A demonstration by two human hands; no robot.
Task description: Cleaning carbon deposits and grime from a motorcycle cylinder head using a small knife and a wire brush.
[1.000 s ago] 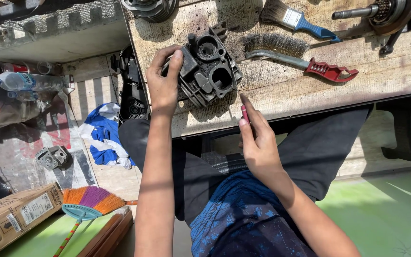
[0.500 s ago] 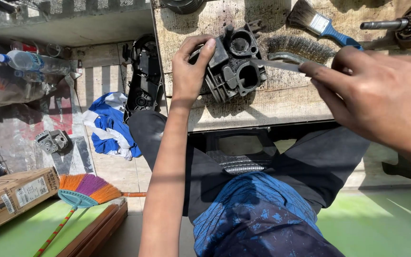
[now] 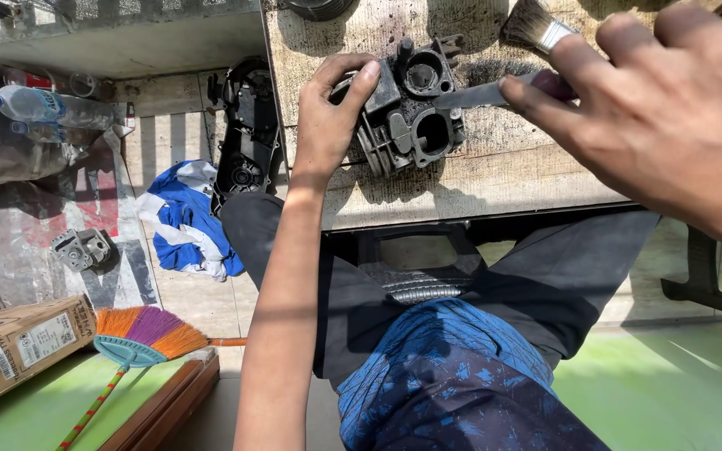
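A black finned engine cylinder (image 3: 411, 117) lies on the stained wooden bench (image 3: 478, 188). My left hand (image 3: 332, 117) grips its left side, fingers curled over the top. My right hand (image 3: 653, 108) is close to the camera at the upper right, its fingers closed on the dark red handle of a wire brush (image 3: 482, 93). The brush's metal neck reaches to the cylinder's right edge. A paintbrush (image 3: 536, 25) with a metal ferrule lies just behind it, partly hidden by my fingers.
On the floor to the left lie a black engine cover (image 3: 248, 142), a blue and white cloth (image 3: 185, 217), plastic bottles (image 3: 35, 104), a small grey metal part (image 3: 81, 246), a cardboard box (image 3: 10, 342) and a colourful broom (image 3: 144, 334). My knees sit under the bench edge.
My right hand rose from the bench's front edge to the wire brush's handle and closed on it. The left hand stayed on the cylinder. The view moved closer.
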